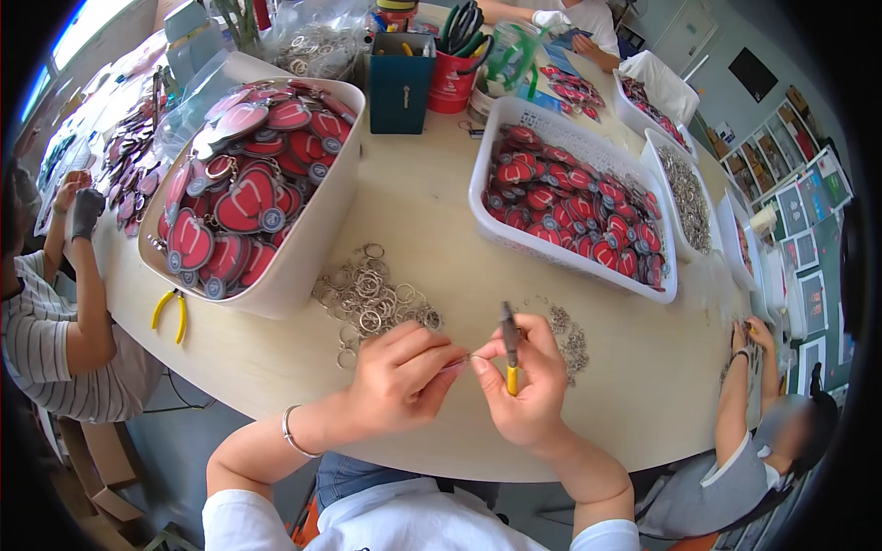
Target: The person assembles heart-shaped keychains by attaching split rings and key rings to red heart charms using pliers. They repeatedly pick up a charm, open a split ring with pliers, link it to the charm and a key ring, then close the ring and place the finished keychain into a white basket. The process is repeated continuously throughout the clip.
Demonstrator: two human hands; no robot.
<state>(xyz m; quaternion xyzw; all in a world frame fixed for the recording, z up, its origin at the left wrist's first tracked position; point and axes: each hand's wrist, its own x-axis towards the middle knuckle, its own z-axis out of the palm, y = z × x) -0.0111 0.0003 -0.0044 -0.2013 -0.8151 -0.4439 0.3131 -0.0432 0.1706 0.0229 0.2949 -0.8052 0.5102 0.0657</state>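
In front of my body both hands meet over the table. My left hand (pixel 404 375) is closed, its fingertips pinching a small flat piece, mostly hidden, beside a thin metal ring. My right hand (pixel 528 386) grips pliers (pixel 510 342) with dark jaws pointing up and a yellow handle; its thumb and forefinger reach the ring at my left fingertips. Just beyond my left hand lies a heap of silver split rings (pixel 369 292). To the right of my right hand is a pile of small metal links (pixel 571 344).
A deep cream tub (pixel 331 197) of red heart-shaped keychains stands at left, yellow-handled pliers (pixel 169 314) beside it. A white basket (pixel 570 268) of similar keychains stands at right. Behind are a dark green box (pixel 397 92) and a red cup (pixel 448 87). Other people work around the table.
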